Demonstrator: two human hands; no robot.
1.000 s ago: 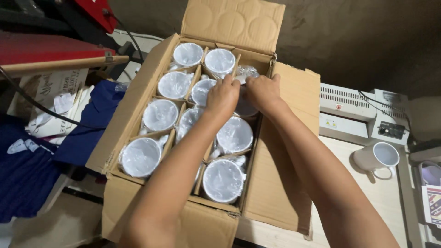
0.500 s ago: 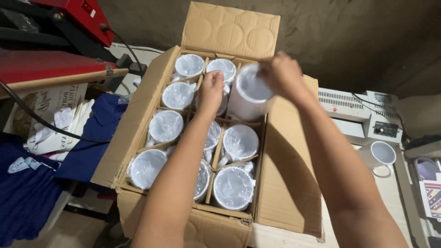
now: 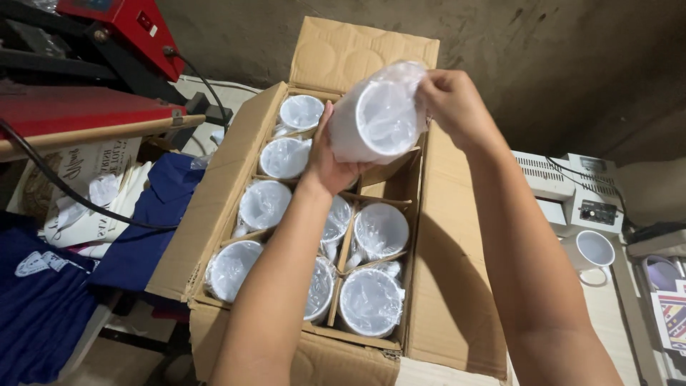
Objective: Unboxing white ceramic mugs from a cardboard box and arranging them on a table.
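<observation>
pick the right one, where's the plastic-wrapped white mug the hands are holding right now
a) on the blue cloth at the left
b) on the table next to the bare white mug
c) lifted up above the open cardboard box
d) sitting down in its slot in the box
c: the left hand and right hand hold the wrapped mug up above the cardboard box, clear of its slots.

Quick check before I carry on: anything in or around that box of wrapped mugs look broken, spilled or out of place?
Nothing stands out. The wrapped mug held by the left hand and right hand looks whole, and the mugs in the cardboard box sit upright in their dividers.
</observation>
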